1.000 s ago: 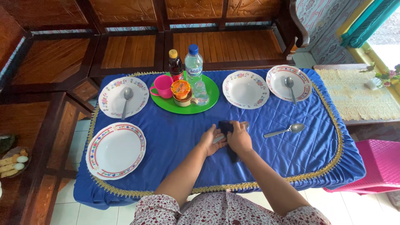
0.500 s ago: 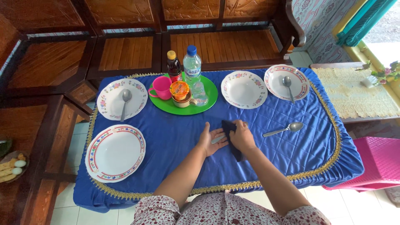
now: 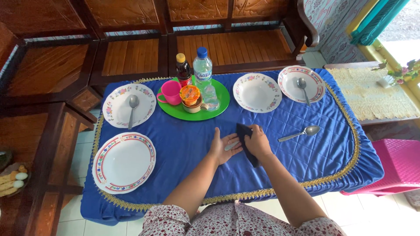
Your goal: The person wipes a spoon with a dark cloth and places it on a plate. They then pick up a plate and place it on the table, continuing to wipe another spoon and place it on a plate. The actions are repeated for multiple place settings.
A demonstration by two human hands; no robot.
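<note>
Left hand point(image 3: 222, 147) has opened flat, fingers spread, under the metal spoon point(image 3: 232, 145) just below the round green plastic tray point(image 3: 221, 98); right hand point(image 3: 258, 143) pinches the dark blue cloth point(image 3: 243, 131) wiping it — polishing continues.

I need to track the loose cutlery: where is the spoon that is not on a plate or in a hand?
In the head view, the loose spoon lies on the blue tablecloth, just right of the right hand, below the right-most plate.

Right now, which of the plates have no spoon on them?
Two: the near-left plate and the plate just right of the green tray. The two far corner plates carry spoons.
</note>
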